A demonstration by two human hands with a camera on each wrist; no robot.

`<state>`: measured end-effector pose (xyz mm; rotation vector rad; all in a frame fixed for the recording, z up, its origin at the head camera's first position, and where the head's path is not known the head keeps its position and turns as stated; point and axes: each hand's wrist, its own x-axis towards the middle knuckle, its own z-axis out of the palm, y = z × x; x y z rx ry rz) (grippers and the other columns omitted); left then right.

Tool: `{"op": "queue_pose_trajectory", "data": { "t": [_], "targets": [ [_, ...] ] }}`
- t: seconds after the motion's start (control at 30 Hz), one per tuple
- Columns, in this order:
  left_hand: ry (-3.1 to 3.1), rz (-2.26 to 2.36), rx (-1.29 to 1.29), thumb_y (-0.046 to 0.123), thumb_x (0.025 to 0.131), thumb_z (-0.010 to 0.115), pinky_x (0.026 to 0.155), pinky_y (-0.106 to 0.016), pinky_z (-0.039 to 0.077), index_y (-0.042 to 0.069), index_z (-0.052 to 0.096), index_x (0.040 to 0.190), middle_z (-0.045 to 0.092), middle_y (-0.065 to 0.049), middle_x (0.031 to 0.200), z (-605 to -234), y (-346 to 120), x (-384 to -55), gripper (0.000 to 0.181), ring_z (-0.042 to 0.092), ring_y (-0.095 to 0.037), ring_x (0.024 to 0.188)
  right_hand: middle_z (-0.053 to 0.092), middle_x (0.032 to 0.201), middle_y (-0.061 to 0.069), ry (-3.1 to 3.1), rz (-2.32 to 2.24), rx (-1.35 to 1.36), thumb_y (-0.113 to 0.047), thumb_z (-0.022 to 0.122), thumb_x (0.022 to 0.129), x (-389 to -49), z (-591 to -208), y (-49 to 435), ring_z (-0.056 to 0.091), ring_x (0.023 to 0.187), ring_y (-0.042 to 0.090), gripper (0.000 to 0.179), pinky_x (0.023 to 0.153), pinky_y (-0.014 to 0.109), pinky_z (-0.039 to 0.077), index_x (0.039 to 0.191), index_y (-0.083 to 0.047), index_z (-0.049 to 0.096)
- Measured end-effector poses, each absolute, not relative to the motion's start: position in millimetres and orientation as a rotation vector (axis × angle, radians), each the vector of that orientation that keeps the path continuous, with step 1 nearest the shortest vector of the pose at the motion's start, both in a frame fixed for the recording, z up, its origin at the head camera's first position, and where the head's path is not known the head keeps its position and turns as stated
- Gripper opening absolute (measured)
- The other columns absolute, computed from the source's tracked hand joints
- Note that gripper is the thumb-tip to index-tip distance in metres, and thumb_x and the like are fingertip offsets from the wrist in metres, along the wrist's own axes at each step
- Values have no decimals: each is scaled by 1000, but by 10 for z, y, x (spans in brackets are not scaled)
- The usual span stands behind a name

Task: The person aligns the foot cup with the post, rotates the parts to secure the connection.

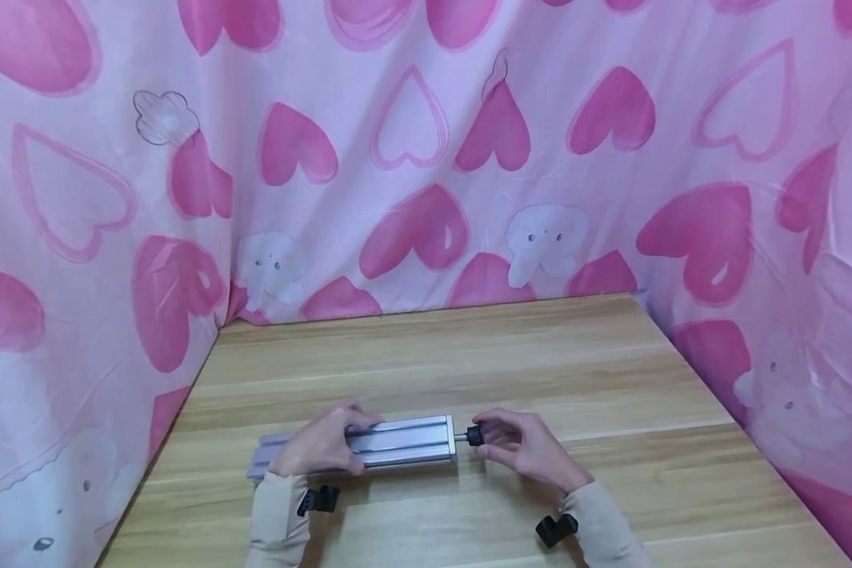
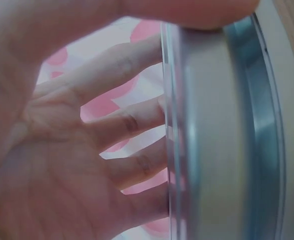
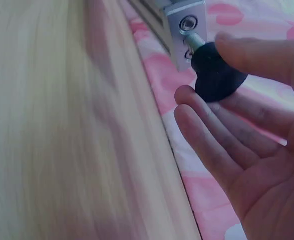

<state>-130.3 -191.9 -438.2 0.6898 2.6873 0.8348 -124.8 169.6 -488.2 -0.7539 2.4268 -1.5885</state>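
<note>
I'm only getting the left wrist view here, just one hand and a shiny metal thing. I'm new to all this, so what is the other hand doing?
Observer: The right hand pinches a black knob between thumb and fingers.
Visitor: Oh! Is that knob snug against the metal bar?
Observer: No, a length of threaded rod shows bare between the knob and the bar's end plate.
</note>
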Motion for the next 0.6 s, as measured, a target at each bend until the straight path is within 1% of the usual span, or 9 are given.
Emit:
{"op": "queue_pose_trajectory", "data": {
  "t": [0.2,0.33,0.4,0.47,0.6],
  "targets": [
    [2705,817,695,13,58,88,86,-34,49,10,67,133,60,-3,111,-4360,-1914,-1343,78,54,-18,98,76,104,7,2436,-1544,-649,-25,73,92,-1254,-4805,1683,73,90,14,44,81,24,58,125,3,66],
    [2698,819,664,13,59,88,87,-36,49,12,67,133,60,-2,112,-4361,-1895,-1361,78,54,-18,100,77,96,11,2359,-1537,-593,-30,65,98,-1282,-4819,1684,75,83,22,42,75,29,60,121,5,67],
    [2693,824,665,13,59,89,87,-34,48,13,67,134,60,-1,111,-4366,-1887,-1363,78,54,-18,99,77,93,13,2320,-1547,-575,-31,61,100,-1290,-4832,1680,75,79,25,41,71,33,60,118,5,68],
    [2686,830,666,13,60,89,86,-32,47,13,67,134,59,1,109,-4371,-1883,-1363,77,54,-17,99,76,91,13,2284,-1562,-566,-32,58,102,-1299,-4847,1677,75,76,29,40,68,36,61,114,4,69],
    [2686,822,677,14,60,89,85,-30,47,12,67,134,59,1,109,-4372,-1898,-1347,76,53,-16,97,76,89,12,2285,-1524,-564,-36,50,106,-1307,-4881,1687,74,75,26,40,69,36,60,107,-3,72]
  ]
}}
